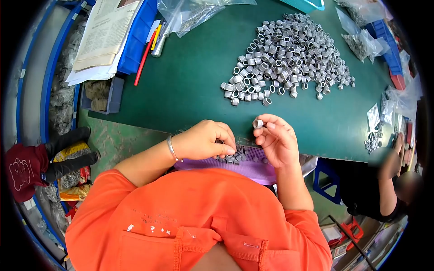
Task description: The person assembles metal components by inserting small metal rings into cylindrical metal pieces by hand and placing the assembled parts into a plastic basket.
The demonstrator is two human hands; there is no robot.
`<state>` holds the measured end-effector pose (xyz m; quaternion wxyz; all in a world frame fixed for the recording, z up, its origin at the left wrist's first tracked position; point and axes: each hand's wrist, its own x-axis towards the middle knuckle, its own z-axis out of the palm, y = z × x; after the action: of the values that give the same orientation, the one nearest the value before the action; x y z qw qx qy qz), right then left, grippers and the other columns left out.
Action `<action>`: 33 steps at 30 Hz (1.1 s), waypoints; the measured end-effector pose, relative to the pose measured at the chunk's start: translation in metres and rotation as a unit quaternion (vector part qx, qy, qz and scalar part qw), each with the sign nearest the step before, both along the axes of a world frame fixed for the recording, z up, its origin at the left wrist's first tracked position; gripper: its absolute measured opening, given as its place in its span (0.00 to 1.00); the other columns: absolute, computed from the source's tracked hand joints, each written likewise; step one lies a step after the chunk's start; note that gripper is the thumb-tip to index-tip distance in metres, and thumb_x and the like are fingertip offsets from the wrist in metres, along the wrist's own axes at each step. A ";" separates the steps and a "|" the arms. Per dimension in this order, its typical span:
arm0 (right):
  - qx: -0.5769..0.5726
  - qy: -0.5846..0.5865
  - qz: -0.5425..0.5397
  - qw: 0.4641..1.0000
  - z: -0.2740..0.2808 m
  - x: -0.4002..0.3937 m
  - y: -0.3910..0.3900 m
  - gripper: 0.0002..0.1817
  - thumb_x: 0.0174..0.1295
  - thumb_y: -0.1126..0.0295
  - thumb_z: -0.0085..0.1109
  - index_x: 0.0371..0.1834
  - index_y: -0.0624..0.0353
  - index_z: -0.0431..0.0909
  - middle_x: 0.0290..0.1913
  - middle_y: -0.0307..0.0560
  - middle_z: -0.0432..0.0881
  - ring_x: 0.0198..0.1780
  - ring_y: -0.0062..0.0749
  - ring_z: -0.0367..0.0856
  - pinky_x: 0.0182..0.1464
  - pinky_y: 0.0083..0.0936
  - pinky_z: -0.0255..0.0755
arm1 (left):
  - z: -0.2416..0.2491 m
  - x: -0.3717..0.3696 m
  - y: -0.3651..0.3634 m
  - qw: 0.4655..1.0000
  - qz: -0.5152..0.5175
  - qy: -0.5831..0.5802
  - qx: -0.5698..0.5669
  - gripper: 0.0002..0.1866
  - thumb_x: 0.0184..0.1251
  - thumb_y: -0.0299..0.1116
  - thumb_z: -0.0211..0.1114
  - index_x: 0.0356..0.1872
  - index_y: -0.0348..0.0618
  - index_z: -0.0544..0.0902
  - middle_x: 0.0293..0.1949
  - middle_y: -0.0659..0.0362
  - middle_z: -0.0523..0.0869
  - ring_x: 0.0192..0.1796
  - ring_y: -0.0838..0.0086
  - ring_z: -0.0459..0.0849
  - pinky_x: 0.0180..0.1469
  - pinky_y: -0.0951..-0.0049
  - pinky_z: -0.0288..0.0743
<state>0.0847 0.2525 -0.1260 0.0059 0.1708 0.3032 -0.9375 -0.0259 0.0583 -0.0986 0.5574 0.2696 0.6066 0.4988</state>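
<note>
My right hand (279, 142) is raised at the table's front edge, with a small silver metal ring (257, 123) pinched between thumb and fingertips. Lower and to the left, my left hand (205, 141) has its thumb and fingers curled together over a purple basket (257, 170). What those fingers hold, if anything, is mostly hidden. Small dark grey pieces (237, 156) lie in the basket, just below the left fingertips. Beyond both hands, a large heap of grey metal rings (291, 58) spreads over the green table (190, 77).
At the far left of the table stand a blue tray (138, 45) with papers and a grey bin (110, 97). A red pen (144, 58) lies beside the tray. Plastic bags (364, 43) lie at right. Another person's arm (389, 176) is at right; someone in maroon (25, 171) is at left.
</note>
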 end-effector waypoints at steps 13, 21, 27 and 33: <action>-0.018 0.020 0.011 1.000 -0.004 0.003 -0.011 0.09 0.64 0.77 0.54 0.46 0.68 0.76 0.41 0.52 0.82 0.36 0.29 0.82 0.38 0.21 0.79 | 0.006 0.016 0.028 0.921 0.193 0.310 0.136 0.10 0.52 0.23 0.71 0.36 0.40 0.82 0.30 0.63 0.77 0.25 0.83 0.72 0.25 0.82 0.67; 0.352 -0.022 -0.033 0.935 0.027 -0.017 0.035 0.08 0.62 0.76 0.59 0.43 0.64 0.78 0.37 0.41 0.83 0.33 0.20 0.79 0.35 0.16 0.74 | 0.000 0.011 0.022 0.875 0.194 0.429 0.114 0.12 0.51 0.24 0.71 0.38 0.40 0.80 0.25 0.59 0.73 0.23 0.74 0.72 0.25 0.76 0.66; 0.649 -0.056 -0.334 0.681 0.031 -0.061 0.241 0.07 0.59 0.75 0.60 0.40 0.64 0.80 0.35 0.42 0.82 0.33 0.23 0.79 0.36 0.21 0.74 | -0.014 0.014 0.007 0.829 0.241 0.501 0.062 0.07 0.52 0.20 0.66 0.33 0.39 0.80 0.23 0.57 0.74 0.22 0.68 0.74 0.24 0.72 0.67; 0.853 -0.061 -0.415 0.310 0.055 -0.121 0.394 0.13 0.61 0.72 0.55 0.47 0.64 0.78 0.47 0.57 0.78 0.52 0.47 0.75 0.55 0.31 0.69 | -0.019 0.015 0.012 0.802 0.225 0.549 0.070 0.08 0.48 0.18 0.66 0.31 0.39 0.80 0.23 0.55 0.76 0.24 0.64 0.77 0.24 0.69 0.69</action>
<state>-0.0360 0.6461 -0.0710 -0.5144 0.2410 0.8227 -0.0239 -0.0111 0.0704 -0.1175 -0.0172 0.3926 0.8183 0.4194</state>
